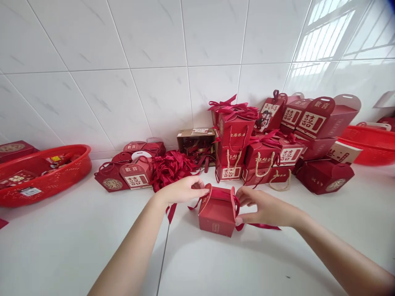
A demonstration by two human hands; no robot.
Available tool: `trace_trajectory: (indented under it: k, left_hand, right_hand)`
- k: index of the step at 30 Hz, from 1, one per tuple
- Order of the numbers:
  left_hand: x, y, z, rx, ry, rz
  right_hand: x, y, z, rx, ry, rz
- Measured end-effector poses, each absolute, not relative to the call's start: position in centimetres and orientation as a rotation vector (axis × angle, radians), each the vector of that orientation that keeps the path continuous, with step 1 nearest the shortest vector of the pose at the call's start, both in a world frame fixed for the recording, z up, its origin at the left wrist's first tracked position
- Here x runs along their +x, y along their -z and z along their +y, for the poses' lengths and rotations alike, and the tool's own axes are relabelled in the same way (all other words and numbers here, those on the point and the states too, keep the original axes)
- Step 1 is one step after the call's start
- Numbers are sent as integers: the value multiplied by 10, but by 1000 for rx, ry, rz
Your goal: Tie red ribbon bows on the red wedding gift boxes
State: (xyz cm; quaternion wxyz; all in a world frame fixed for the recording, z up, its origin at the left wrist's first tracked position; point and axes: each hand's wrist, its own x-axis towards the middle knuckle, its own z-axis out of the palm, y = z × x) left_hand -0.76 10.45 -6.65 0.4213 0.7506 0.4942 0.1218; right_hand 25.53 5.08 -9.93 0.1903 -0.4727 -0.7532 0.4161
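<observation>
A small red gift box (216, 216) stands on the white surface in front of me, its top flaps up. A dark red ribbon (262, 225) runs through it and trails out to both sides. My left hand (182, 190) pinches the ribbon at the box's left flap. My right hand (262, 206) pinches the ribbon at the right flap, thumb against the box's side. Both hands are closed on the ribbon.
A heap of loose red ribbons (171, 165) lies behind the box, beside flat-packed boxes (129, 172) and a cardboard carton (197, 144). Stacked finished red boxes (277, 144) fill the back right. Red baskets stand at the far left (46, 181) and far right (370, 142).
</observation>
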Motion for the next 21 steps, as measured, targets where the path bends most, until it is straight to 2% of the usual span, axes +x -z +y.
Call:
trace_trajectory:
  k: [4,8,13,16,21]
  left_hand:
    - [0,92,99,1799,-352,1206]
    - [-3,101,71,1675,-438,1192]
    - [-18,102,41,1525,-457,1134]
    - [-27,97,38,1464,-530,1111]
    - [-28,87,50,1235,-796,1076]
  right_hand:
    - [251,128,43,-1080,-1351,-1915]
    - [250,134,37,-918,-1628,-1783]
    - [259,129,28,-961,-1807,-1610]
    - [264,124,25,-1062,-1656,-1625]
    - [262,108,28,-1255,-937,-1989]
